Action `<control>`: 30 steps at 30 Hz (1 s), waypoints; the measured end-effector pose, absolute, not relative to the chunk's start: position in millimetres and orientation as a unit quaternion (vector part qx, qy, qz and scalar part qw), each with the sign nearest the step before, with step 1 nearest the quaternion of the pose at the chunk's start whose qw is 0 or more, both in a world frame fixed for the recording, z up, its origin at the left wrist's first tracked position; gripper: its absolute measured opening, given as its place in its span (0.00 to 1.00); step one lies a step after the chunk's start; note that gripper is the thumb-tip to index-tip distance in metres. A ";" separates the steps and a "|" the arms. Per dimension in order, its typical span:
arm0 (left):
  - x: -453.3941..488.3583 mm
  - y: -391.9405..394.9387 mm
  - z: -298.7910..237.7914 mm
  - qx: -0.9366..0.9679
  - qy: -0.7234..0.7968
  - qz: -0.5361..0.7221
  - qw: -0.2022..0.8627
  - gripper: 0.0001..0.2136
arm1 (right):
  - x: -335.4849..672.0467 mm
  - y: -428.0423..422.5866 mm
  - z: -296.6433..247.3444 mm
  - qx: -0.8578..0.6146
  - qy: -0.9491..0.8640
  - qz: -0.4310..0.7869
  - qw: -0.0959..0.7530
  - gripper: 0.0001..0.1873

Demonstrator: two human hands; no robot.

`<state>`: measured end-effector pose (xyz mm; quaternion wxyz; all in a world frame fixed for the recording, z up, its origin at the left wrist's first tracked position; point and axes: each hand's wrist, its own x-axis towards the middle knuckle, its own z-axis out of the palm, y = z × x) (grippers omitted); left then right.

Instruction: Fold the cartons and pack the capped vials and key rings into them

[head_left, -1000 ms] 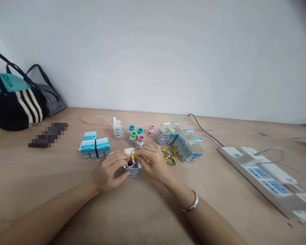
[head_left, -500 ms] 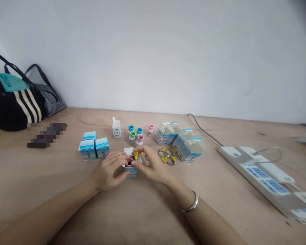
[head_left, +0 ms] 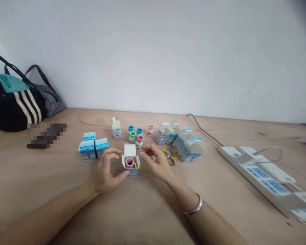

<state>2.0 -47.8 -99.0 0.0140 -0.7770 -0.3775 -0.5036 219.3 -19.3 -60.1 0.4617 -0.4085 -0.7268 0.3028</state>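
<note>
Box (head_left: 133, 172), pink ring (head_left: 130, 160) and yellow piece (head_left: 135, 165) inside, left hand (head_left: 107, 172) spread, right hand (head_left: 160, 165) loosely parted

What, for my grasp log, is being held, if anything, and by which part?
Nothing looks gripped: the left hand only has its thumb at the front of the open box, fingers spread; the right hand beside it holds nothing.

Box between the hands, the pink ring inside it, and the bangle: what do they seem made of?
Box: probably thin printed card, its white flaps standing up like folded sheet; gloss unclear. Pink ring: likely moulded plastic, judging by its even colour and smooth rounded rim, though rubber is possible. Bangle: likely polished metal, silver-coloured with bright highlights; exact metal unclear.
</note>
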 end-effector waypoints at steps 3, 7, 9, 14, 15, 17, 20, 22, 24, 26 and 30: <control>1.9 -47.7 -99.2 -0.808 -0.363 -0.464 -0.009 0.18 | 218.3 -20.0 -63.4 -0.412 -0.730 0.360 0.410 0.19; 3.5 -46.6 -100.7 -0.831 -0.339 -0.440 -0.024 0.13 | 213.1 -22.5 -64.6 -0.383 -0.728 0.424 0.379 0.20; 4.6 -46.1 -102.0 -0.829 -0.332 -0.450 -0.029 0.12 | 210.9 -23.9 -64.7 -0.353 -0.729 0.437 0.391 0.19; 6.1 -47.8 -103.2 -0.824 -0.318 -0.468 -0.029 0.12 | 210.8 -29.1 -60.8 -0.294 -0.763 0.340 0.464 0.11; 6.2 -48.3 -102.9 -0.824 -0.320 -0.467 -0.025 0.12 | 211.3 -30.2 -59.4 -0.285 -0.774 0.318 0.468 0.09; 6.3 -48.8 -102.2 -0.823 -0.322 -0.468 -0.017 0.12 | 212.2 -32.1 -57.2 -0.272 -0.790 0.283 0.471 0.07; 5.9 -48.3 -101.6 -0.819 -0.321 -0.476 -0.012 0.11 | 212.6 -33.5 -56.7 -0.265 -0.804 0.249 0.470 0.04; 5.4 -47.6 -101.7 -0.817 -0.321 -0.478 -0.008 0.12 | 212.5 -33.6 -57.5 -0.263 -0.814 0.230 0.464 0.04; 4.9 -47.1 -102.1 -0.816 -0.321 -0.480 -0.007 0.14 | 212.6 -33.6 -58.0 -0.262 -0.821 0.212 0.460 0.03; 4.6 -46.9 -102.5 -0.820 -0.318 -0.476 -0.007 0.16 | 212.9 -33.7 -57.6 -0.260 -0.827 0.200 0.456 0.03; 4.9 -47.1 -103.5 -0.833 -0.305 -0.462 -0.009 0.16 | 213.5 -34.0 -55.8 -0.261 -0.832 0.187 0.452 0.02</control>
